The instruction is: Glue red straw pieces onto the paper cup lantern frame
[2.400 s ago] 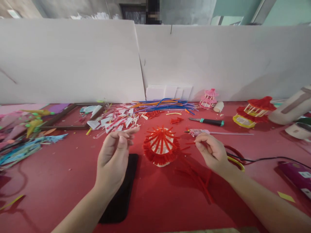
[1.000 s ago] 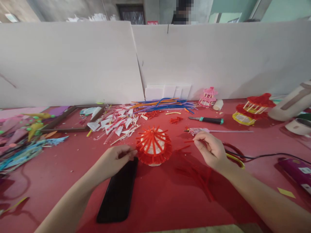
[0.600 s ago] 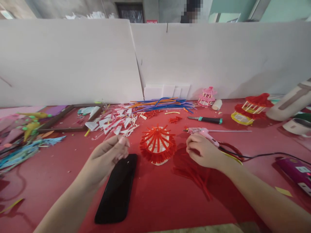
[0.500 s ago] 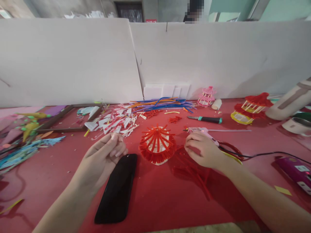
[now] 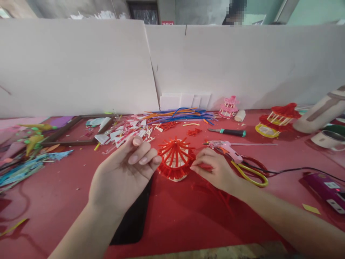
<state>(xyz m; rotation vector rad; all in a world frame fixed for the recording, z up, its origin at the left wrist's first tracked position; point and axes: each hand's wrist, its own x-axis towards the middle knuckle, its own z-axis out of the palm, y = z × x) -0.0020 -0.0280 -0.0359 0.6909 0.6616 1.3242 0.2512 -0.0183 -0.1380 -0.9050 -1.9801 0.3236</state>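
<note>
A small red pavilion-like model (image 5: 176,160) stands on the table, its roof made of fuzzy pipe-cleaner strips spread over a pale base. At its left edge, my left hand (image 5: 124,172) is turned palm up, open, with loosely curled fingers and nothing visible in them. My right hand (image 5: 215,169) is closed in a pinch, its fingertips at the model's right rim; what they hold is too small to make out. Loose red pipe cleaners (image 5: 225,199) lie below that hand. Partly hidden beneath my left hand is a black phone (image 5: 132,225).
Right of centre lie a pink glue gun (image 5: 229,150), yellow-and-red-handled pliers (image 5: 252,176), a utility knife (image 5: 230,132) and a purple power strip (image 5: 325,190). Behind are coloured pipe cleaners (image 5: 180,116), paper scraps (image 5: 121,135), a pink model (image 5: 229,107) and a red-yellow model (image 5: 277,120).
My left hand has moved right and unfolded from a pinch, now against the model's left side. My right hand has shifted left to the model's right rim, uncovering more of the pliers.
</note>
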